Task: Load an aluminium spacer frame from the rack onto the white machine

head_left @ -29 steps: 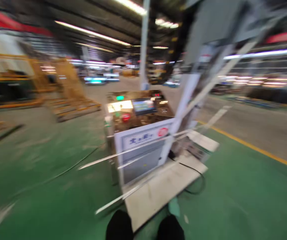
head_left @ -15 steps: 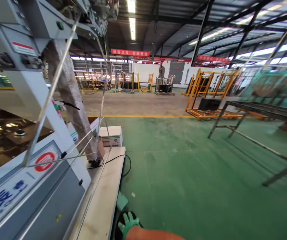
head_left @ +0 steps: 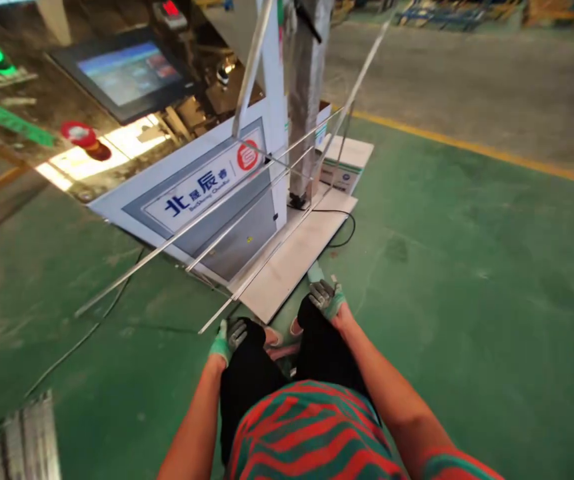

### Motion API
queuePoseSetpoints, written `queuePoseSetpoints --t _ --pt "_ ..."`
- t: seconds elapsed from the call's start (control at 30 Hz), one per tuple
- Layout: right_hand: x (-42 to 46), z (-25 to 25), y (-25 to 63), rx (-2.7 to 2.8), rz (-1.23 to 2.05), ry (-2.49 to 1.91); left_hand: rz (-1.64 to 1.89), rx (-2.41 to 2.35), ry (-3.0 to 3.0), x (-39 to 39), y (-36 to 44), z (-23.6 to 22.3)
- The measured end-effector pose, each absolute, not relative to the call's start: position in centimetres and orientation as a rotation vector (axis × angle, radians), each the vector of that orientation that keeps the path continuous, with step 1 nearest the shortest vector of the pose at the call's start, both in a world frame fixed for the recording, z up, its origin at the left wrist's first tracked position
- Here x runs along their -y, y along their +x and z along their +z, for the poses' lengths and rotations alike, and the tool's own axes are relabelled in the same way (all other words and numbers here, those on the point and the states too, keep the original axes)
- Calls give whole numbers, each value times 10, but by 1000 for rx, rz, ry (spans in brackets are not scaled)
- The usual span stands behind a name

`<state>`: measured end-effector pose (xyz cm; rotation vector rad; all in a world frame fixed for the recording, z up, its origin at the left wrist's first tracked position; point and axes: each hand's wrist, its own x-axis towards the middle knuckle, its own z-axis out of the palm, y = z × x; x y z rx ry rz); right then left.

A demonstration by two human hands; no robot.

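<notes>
Both gloved hands, left hand [head_left: 229, 335] and right hand [head_left: 327, 297], rest unclenched on knees beside long thin silver metal strips [head_left: 247, 220]; these probably flex, best gripped mid-length.

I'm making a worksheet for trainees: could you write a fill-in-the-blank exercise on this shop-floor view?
1. Both hands, left hand and right hand, wear ____ gloves.
2. Each hand rests on one of the person's own ____.
3. The round button left of the machine's screen is ____.
4. The line painted along the edge of the green floor is ____.

Missing words: green; knees; red; yellow
</notes>
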<state>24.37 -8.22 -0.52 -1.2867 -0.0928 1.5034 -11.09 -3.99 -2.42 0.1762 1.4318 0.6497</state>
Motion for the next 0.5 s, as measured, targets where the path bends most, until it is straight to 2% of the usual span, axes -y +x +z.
queuePoseSetpoints --t 0.1,0.17,0.5 --pt "93 -8 253 -218 1583 -1117 1013 -1304 -209 51 -123 -25" --pt "100 -4 251 -336 1568 -1030 1102 -1243 -272 54 -125 -24" --pt "89 12 234 -289 1684 -1136 997 -1085 -239 56 -128 -42"
